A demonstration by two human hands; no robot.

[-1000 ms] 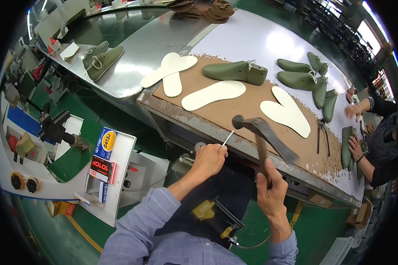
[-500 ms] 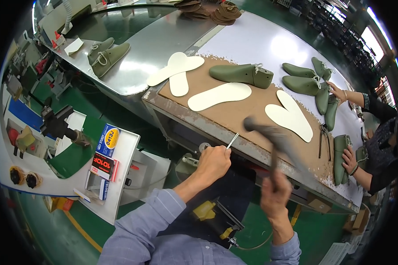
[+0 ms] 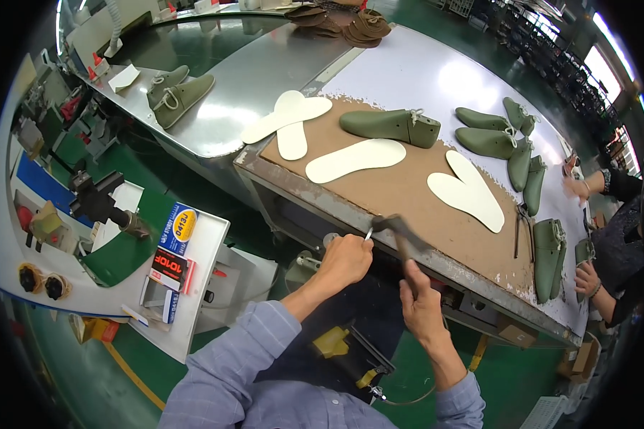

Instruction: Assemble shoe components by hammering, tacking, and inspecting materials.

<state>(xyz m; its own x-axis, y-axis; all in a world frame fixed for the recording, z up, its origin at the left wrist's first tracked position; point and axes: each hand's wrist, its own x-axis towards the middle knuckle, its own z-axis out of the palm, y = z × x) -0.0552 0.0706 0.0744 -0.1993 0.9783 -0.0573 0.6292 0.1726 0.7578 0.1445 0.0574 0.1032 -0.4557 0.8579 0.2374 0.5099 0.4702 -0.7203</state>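
Note:
My left hand point(image 3: 342, 263) is closed on a thin metal rod point(image 3: 368, 234) at the near edge of the workbench; its lower end is hidden by my fingers. In my right hand point(image 3: 423, 306) is a hammer point(image 3: 402, 242), gripped by its wooden handle. The dark hammer head, slightly blurred, is at the rod's upper end; I cannot tell whether they touch. Beyond my hands, a white insole point(image 3: 354, 160) lies on the brown board point(image 3: 415, 196). A green shoe last point(image 3: 386, 126) rests on its side behind that insole.
More white insoles point(image 3: 469, 191) lie on the board, beside pincers point(image 3: 526, 222). Several green lasts point(image 3: 485, 143) stand at the right, near a co-worker's hand point(image 3: 587, 277). Green shoes point(image 3: 182, 100) sit on the metal table point(image 3: 257, 86). At left, a white tray point(image 3: 211, 250) holds small boxes.
My right hand has swung the hammer left, bringing its head to the rod. My left hand has barely moved. The co-worker's hands have come away from the lasts.

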